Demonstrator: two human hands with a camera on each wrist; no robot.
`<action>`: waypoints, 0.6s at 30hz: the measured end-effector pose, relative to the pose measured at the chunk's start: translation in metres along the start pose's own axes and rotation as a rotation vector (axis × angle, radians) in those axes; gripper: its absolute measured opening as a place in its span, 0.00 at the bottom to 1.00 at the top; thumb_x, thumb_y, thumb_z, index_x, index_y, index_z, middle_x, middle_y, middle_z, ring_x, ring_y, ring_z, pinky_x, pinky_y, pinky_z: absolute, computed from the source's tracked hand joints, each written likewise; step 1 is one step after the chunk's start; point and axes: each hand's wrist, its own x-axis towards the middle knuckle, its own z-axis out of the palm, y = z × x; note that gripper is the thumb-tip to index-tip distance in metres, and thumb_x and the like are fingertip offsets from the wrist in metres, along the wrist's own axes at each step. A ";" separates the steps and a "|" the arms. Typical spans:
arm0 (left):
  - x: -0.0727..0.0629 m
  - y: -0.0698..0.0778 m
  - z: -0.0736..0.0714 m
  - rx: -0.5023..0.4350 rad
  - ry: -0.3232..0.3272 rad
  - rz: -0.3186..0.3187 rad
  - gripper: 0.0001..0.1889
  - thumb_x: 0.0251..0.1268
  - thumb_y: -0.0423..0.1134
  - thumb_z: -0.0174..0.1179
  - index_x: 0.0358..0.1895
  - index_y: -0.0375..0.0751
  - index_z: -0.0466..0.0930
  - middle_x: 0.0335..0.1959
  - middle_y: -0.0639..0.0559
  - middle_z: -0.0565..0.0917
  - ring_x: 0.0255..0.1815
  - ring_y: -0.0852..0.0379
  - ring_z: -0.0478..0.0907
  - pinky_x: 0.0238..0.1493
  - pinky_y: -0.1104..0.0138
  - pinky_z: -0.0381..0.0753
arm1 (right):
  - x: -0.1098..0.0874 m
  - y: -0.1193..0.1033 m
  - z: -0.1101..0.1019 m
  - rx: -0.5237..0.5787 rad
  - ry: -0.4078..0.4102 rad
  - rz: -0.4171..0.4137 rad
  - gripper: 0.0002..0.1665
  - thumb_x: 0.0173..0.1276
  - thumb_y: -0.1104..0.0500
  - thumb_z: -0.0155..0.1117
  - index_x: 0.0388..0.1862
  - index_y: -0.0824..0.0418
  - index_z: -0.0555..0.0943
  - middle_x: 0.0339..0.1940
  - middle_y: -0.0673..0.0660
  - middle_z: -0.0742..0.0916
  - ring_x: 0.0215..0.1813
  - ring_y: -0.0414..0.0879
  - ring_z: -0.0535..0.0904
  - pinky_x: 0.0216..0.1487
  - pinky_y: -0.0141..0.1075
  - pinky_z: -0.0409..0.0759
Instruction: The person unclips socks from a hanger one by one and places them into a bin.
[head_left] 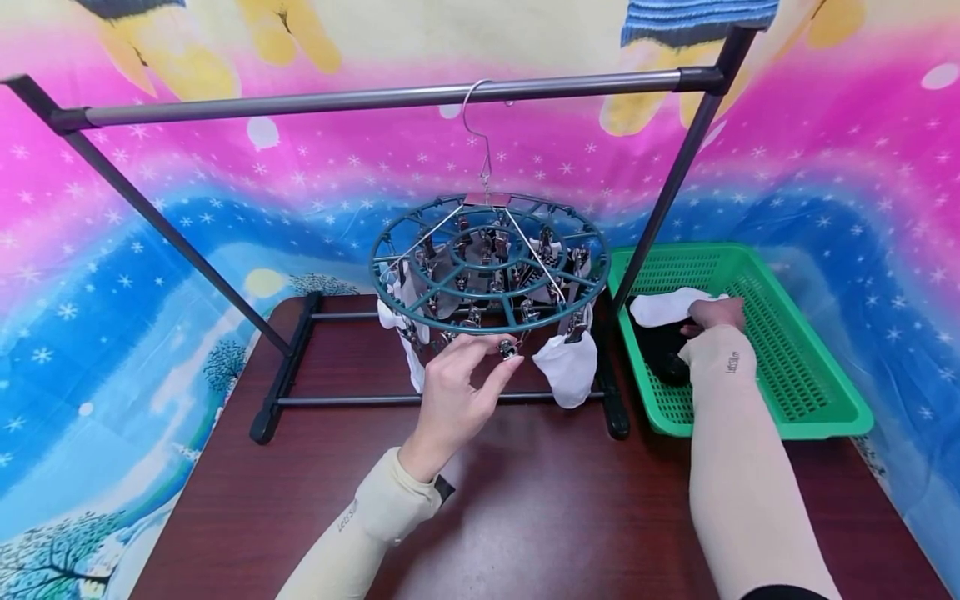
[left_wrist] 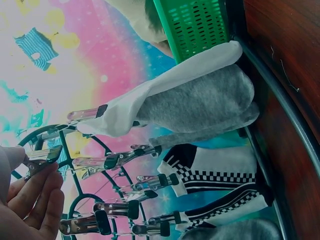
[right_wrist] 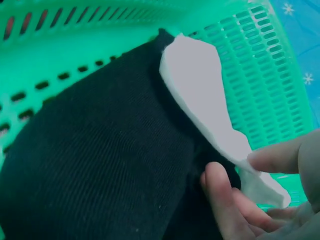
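My left hand pinches a metal clip at the front rim of a round green hanger. Nothing sits in that clip's jaws in the left wrist view, where the thumb and fingers hold its end. Inside the green basket, my right hand has thumb and fingers about the narrow end of a white sock. The sock lies beside a black cloth, which the index fingertip appears to touch. White, grey and checkered socks hang from other clips.
A dark metal rack carries the hanger by a wire hook. Its feet stand on a reddish-brown table. The basket is right of the rack, near a printed cloth backdrop. A white sock hangs beside the left hand.
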 end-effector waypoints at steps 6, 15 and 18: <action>-0.001 -0.001 0.000 0.005 0.001 0.000 0.15 0.65 0.39 0.73 0.51 0.38 0.89 0.46 0.49 0.92 0.46 0.56 0.86 0.47 0.62 0.88 | -0.005 0.001 -0.001 -0.053 0.031 -0.110 0.53 0.69 0.64 0.51 0.86 0.63 0.36 0.77 0.79 0.65 0.19 0.42 0.85 0.30 0.38 0.88; 0.000 -0.001 -0.002 0.013 -0.002 -0.003 0.15 0.65 0.39 0.73 0.52 0.39 0.89 0.46 0.49 0.91 0.46 0.56 0.86 0.47 0.63 0.87 | -0.013 0.001 -0.012 -0.214 -0.047 -0.159 0.46 0.73 0.59 0.45 0.85 0.68 0.42 0.82 0.78 0.56 0.36 0.52 0.87 0.45 0.46 0.88; -0.001 -0.001 -0.002 0.013 -0.004 -0.001 0.15 0.65 0.40 0.73 0.52 0.39 0.89 0.46 0.49 0.91 0.46 0.56 0.86 0.48 0.63 0.87 | -0.017 0.000 -0.020 -0.317 -0.039 -0.195 0.43 0.75 0.57 0.43 0.84 0.70 0.46 0.78 0.80 0.61 0.49 0.64 0.80 0.54 0.56 0.81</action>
